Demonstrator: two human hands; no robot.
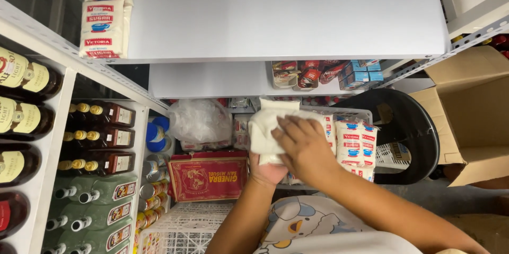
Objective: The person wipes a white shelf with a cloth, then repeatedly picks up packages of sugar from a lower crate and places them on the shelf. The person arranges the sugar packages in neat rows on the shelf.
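Note:
A stack of white bags (264,127) is held between both my hands at the middle of the view. My left hand (266,170) grips it from below. My right hand (304,147) lies flat on top of it, fingers spread. Just right of my hands, more white bags with red and blue print (356,145) stand in a white plastic crate (395,153). Several of the same printed bags (103,18) are stacked at the left end of the grey metal shelf (286,15) above.
Brown and green bottles (98,142) fill the left shelving. A red carton (208,177) and a clear plastic bag (199,120) sit below. A black chair (413,127) and an open cardboard box (469,111) stand at right. A white crate (185,227) sits at the bottom.

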